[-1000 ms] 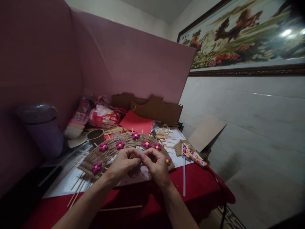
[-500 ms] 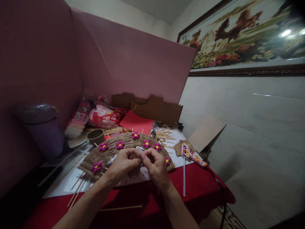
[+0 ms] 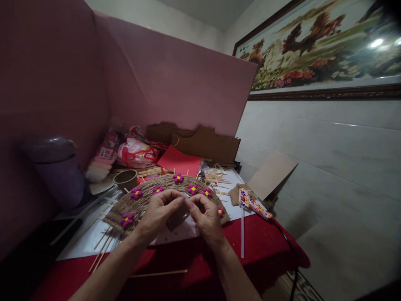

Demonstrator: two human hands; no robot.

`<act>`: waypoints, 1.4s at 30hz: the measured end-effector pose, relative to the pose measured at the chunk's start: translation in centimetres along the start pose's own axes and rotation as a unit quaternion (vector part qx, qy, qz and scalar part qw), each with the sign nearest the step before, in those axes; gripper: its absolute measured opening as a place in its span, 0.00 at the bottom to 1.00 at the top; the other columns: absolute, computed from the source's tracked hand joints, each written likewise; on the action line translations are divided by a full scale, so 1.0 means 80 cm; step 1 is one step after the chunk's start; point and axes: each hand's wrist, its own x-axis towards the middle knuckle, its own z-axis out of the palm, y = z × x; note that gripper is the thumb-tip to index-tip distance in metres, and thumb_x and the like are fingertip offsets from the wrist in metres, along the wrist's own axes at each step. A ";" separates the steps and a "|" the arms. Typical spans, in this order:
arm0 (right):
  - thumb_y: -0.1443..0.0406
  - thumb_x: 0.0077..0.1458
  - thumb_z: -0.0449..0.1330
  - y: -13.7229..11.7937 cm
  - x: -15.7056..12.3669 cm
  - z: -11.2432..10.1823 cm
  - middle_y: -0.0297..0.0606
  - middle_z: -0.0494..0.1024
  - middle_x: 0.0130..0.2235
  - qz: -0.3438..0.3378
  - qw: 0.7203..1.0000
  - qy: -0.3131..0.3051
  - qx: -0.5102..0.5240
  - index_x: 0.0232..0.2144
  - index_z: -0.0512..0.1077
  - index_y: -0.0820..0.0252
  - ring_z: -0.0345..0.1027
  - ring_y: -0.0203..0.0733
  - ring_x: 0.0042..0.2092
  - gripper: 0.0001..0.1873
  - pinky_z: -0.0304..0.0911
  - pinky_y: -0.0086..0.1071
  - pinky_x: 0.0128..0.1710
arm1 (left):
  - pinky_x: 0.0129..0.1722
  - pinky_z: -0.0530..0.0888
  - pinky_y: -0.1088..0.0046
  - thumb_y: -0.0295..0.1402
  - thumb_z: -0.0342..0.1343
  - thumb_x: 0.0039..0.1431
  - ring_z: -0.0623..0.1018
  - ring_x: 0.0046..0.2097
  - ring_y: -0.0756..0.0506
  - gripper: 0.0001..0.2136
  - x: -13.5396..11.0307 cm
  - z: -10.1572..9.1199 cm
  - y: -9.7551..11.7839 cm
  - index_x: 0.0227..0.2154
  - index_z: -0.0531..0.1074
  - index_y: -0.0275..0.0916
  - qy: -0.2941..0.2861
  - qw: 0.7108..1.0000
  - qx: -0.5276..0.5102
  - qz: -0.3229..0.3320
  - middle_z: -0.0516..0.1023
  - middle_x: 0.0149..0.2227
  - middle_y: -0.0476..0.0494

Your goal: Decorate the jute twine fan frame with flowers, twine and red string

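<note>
My left hand [image 3: 161, 211] and my right hand [image 3: 205, 215] meet in front of me, fingertips pinched close together. Between them hangs a small see-through plastic bag [image 3: 179, 217], its lower part showing below the left fingers. The fingers hide its upper edge, and what it contains cannot be made out. Just behind the hands lies an arched fan-like piece wound with brown twine [image 3: 117, 209]. Purple felt-like flowers with yellow centres, such as the flower [image 3: 178, 178], sit along it. My hands cover part of its inner edge.
A patterned glue gun [image 3: 253, 203] with a glue stick lies at the right, its cord over the edge of the red cloth [image 3: 250, 238]. A brown cup [image 3: 125, 179], red paper [image 3: 180, 161], cardboard [image 3: 206, 144] and thin wooden sticks [image 3: 102, 253] surround the work. A purple bin [image 3: 59, 179] stands left.
My left hand has shifted slightly left and turned, and the fingers have opened up a little gap. More of the plastic bag now shows between the hands.
</note>
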 end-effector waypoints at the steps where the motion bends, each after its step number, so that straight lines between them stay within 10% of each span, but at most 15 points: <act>1: 0.56 0.56 0.58 0.000 0.000 0.000 0.29 0.64 0.23 0.002 1.000 0.001 0.004 0.29 0.69 0.60 0.56 0.31 0.25 0.12 0.52 0.25 0.23 | 0.24 0.68 0.78 0.41 0.66 0.42 0.70 0.23 0.53 0.15 0.000 0.001 0.001 0.25 0.73 0.33 0.003 1.000 0.003 -0.003 0.74 0.22 0.48; 42: 0.58 0.54 0.60 -0.004 0.000 0.002 0.30 0.65 0.24 -0.005 1.000 0.002 0.011 0.27 0.69 0.61 0.55 0.31 0.26 0.11 0.51 0.25 0.24 | 0.20 0.64 0.79 0.43 0.66 0.41 0.67 0.20 0.55 0.16 0.000 0.001 -0.002 0.23 0.73 0.33 0.028 1.000 -0.007 0.005 0.71 0.19 0.50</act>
